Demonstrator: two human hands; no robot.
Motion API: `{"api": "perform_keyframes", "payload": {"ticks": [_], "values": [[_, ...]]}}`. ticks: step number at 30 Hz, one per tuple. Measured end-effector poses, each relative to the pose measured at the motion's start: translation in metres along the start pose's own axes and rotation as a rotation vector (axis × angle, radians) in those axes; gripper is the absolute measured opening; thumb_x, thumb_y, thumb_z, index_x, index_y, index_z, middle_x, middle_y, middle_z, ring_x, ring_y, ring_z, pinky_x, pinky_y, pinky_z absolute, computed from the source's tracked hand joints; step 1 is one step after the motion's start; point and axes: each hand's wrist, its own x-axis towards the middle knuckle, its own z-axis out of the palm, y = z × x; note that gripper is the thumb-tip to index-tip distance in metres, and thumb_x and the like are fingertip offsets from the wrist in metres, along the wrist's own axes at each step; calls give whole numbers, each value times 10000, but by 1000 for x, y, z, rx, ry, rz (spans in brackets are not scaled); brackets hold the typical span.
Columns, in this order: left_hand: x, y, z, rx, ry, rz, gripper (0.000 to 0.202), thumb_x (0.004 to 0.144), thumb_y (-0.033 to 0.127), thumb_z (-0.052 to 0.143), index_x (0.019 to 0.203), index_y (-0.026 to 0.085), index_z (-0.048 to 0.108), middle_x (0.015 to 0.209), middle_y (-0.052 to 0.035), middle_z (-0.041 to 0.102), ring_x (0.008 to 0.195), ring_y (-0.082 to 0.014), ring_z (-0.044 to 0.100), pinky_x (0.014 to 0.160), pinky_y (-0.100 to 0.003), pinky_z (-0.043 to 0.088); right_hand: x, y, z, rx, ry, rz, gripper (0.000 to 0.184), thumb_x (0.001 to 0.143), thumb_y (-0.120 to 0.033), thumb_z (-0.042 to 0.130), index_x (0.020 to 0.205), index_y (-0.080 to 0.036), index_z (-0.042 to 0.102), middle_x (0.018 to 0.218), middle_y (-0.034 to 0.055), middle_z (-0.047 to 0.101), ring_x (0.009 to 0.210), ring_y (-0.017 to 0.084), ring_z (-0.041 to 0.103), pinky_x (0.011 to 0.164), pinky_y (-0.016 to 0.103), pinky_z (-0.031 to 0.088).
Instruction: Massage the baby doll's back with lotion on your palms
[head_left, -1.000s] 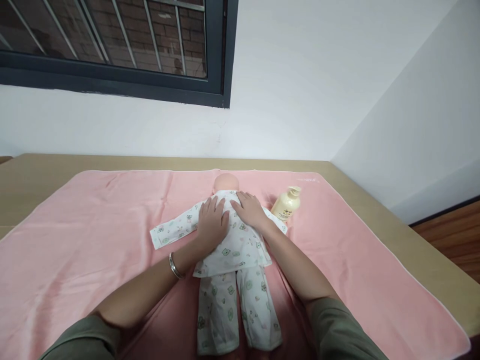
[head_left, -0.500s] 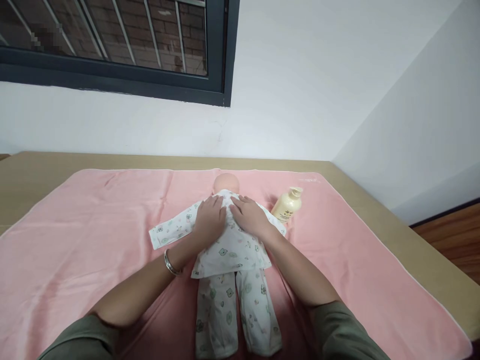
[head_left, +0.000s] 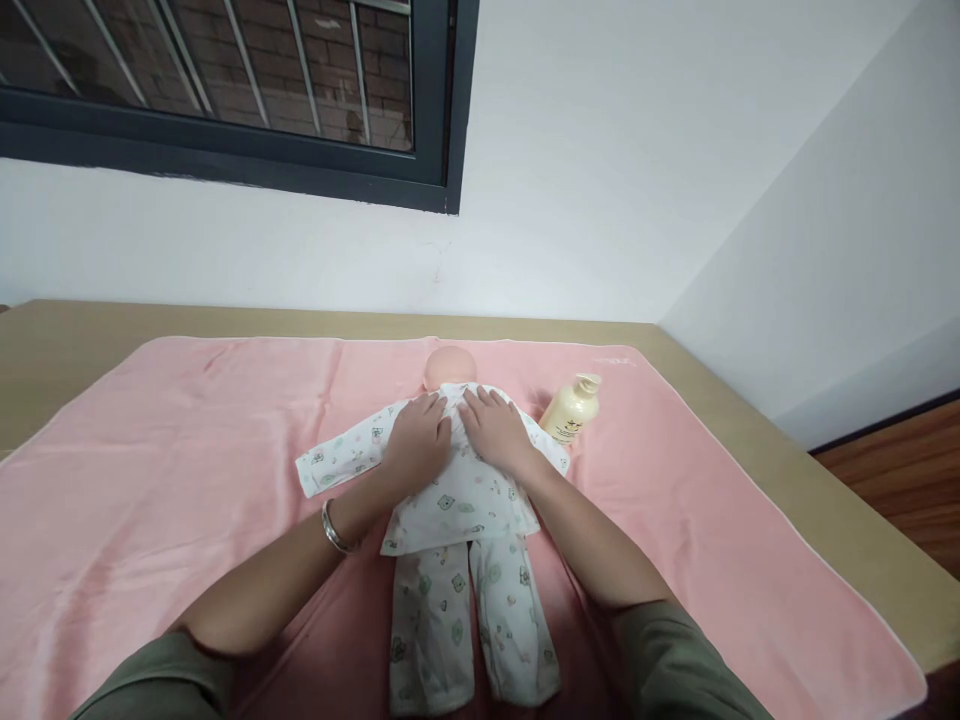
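Note:
A baby doll [head_left: 465,510] in white printed pyjamas lies on a pink cloth [head_left: 225,420], its bare head [head_left: 450,367] pointing away from me. No face shows on the head. Flat on the left side of the doll's upper body rests my left hand [head_left: 418,440], fingers stretched toward the head. My right hand [head_left: 496,430] lies open on the other side of the upper body, near the shoulder. The doll's sleeves and legs are spread out. A silver bangle [head_left: 335,527] circles my left wrist. Both hands hold nothing.
A pale yellow pump bottle [head_left: 571,408] lies or leans just right of the doll's right-hand sleeve. The cloth covers most of a wooden table [head_left: 757,440]. Behind stand a white wall [head_left: 570,200] and a dark-framed window [head_left: 427,100]. Wooden panelling [head_left: 892,480] shows at right.
Both hands stay on the doll's upper body with almost no movement; the fingertips sit very slightly lower against the collar. The whole view has shifted slightly.

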Motion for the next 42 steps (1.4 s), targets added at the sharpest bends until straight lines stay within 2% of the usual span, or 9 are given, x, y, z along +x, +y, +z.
{"api": "perform_keyframes", "payload": {"ticks": [4,10,18,24,27,30,35,38,42], "values": [[-10,10,-4,41,13,16,376,966,293,376,1206,132,616,1297,-165,628,1251,-306,546,1061,-491,455,10,5,-3,17,-33,-4,535,1061,-435,177,1468,-196,429,1559,142,401,1437,296,352,1136,527,296],[6,-10,3,38,-24,26,398,1002,306,303,1240,149,580,1288,-172,622,1250,-293,544,1039,-513,460,-20,-16,0,-15,-18,-69,558,1054,-447,153,1493,-233,424,1593,130,346,1469,342,284,1160,579,215],[-6,0,1,-8,-25,58,404,969,303,368,1268,203,620,1384,-138,565,1317,-298,486,1089,-510,421,24,25,1,72,-53,71,568,1049,-485,176,1526,-235,355,1573,141,382,1444,317,334,1134,601,227],[2,-13,11,-8,36,-71,451,990,348,324,1327,170,565,1339,-144,610,1284,-298,517,1107,-529,388,15,18,7,12,39,58,531,1044,-414,231,1486,-192,423,1568,153,387,1459,346,292,1146,621,158],[0,-14,18,-12,71,-93,452,989,349,324,1342,168,541,1366,-144,596,1293,-305,508,1111,-529,375,11,12,8,20,77,-52,480,1033,-367,292,1441,-197,477,1551,113,429,1460,297,301,1182,578,88],[-5,-10,17,-25,72,-97,449,986,346,326,1349,177,528,1368,-135,595,1292,-296,508,1110,-519,377,14,12,9,94,93,-108,451,1024,-360,327,1413,-209,498,1504,88,497,1406,238,395,1192,493,143],[-15,9,6,45,47,5,436,943,234,362,1332,168,549,1394,-167,558,1334,-319,467,1126,-550,347,25,16,8,99,64,-7,499,1018,-323,297,1449,-117,443,1494,162,491,1393,253,416,1162,470,227],[-14,13,2,30,19,85,424,918,201,385,1298,170,570,1383,-148,571,1329,-295,476,1138,-500,355,13,7,8,7,26,-47,536,1000,-257,304,1513,-110,358,1552,171,408,1442,287,344,1167,508,211],[1,-2,2,-23,23,0,424,933,245,358,1296,139,549,1351,-152,597,1292,-283,515,1111,-487,392,-21,-15,13,-136,84,-123,541,997,-270,339,1512,-112,380,1550,196,397,1441,339,336,1179,517,198]]}}
